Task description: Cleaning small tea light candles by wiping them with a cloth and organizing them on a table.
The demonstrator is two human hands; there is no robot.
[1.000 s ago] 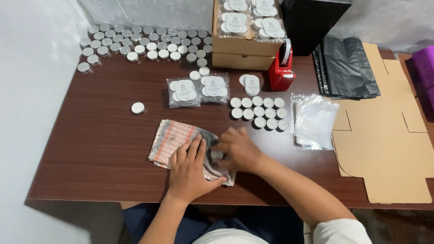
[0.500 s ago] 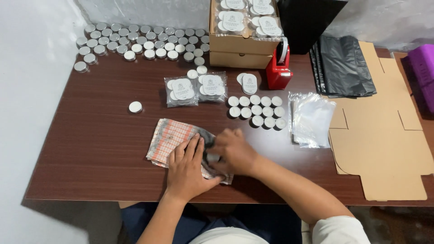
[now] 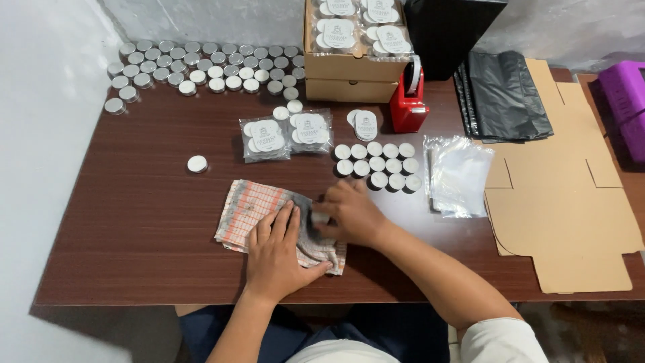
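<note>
A striped orange-and-grey cloth (image 3: 254,210) lies near the front edge of the dark wooden table (image 3: 134,235). My left hand (image 3: 277,254) presses flat on the cloth with fingers spread. My right hand (image 3: 349,212) is closed around a small round tin (image 3: 320,218) and holds it against the cloth's right part. Most of the tin is hidden by my fingers. A group of several white-topped tins (image 3: 377,165) sits just beyond my right hand.
Many silver tins (image 3: 195,67) line the far left. A lone tin (image 3: 197,163), bagged tins (image 3: 287,134), a red tape dispenser (image 3: 408,102), a cardboard box (image 3: 353,47), clear bags (image 3: 460,176), black bags (image 3: 504,94) and flat cardboard (image 3: 564,208) surround me.
My right hand has shifted slightly on the cloth with the tin. My left hand stays pressed in place.
</note>
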